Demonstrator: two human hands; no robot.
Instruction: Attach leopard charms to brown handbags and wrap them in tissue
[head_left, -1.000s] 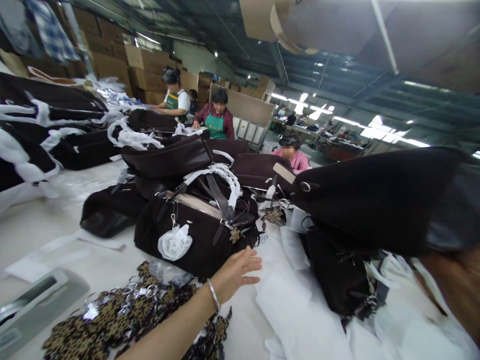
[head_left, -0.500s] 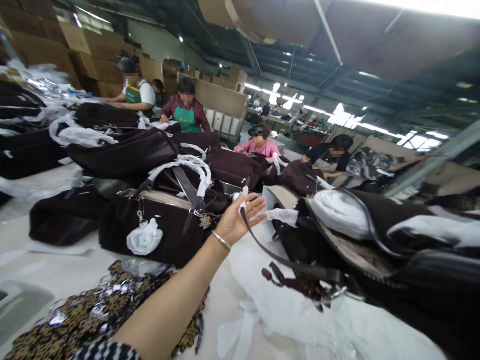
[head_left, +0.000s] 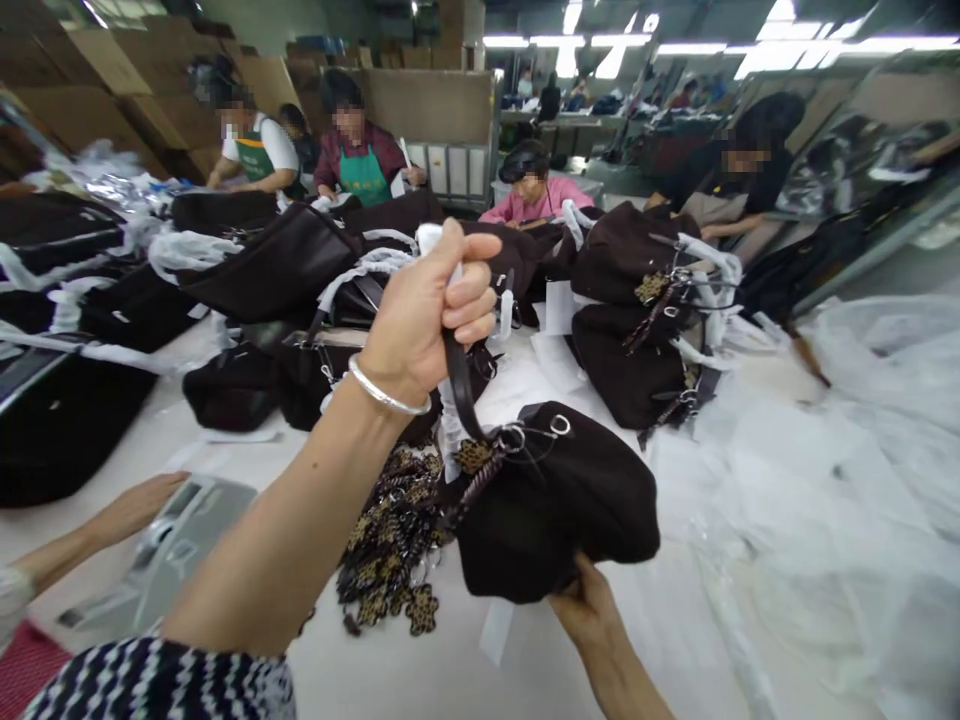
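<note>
My left hand (head_left: 439,305), with a silver bangle at its wrist, is closed round the raised strap (head_left: 461,385) of a dark brown handbag (head_left: 562,510). White wrapping shows above and below the fist. The bag hangs tilted over the table, with metal rings, a leopard-patterned charm (head_left: 474,457) and a braided tassel at its strap end. My right hand (head_left: 589,600) grips the bag's lower edge from below; some of its fingers are hidden by the bag. Just left of the bag lies a heap of leopard-patterned flower charms (head_left: 390,540).
Several dark bags (head_left: 626,255) with white-wrapped handles stand across the table. White sheets and clear plastic (head_left: 810,480) spread at the right. A co-worker's hand (head_left: 146,500) rests by a grey device (head_left: 187,545) at the left. Several people work across the table.
My left hand has gone from spread fingers, with a strap across it, to a closed grip on the strap. My right hand has come into view under the bag. The camera has tilted down.
</note>
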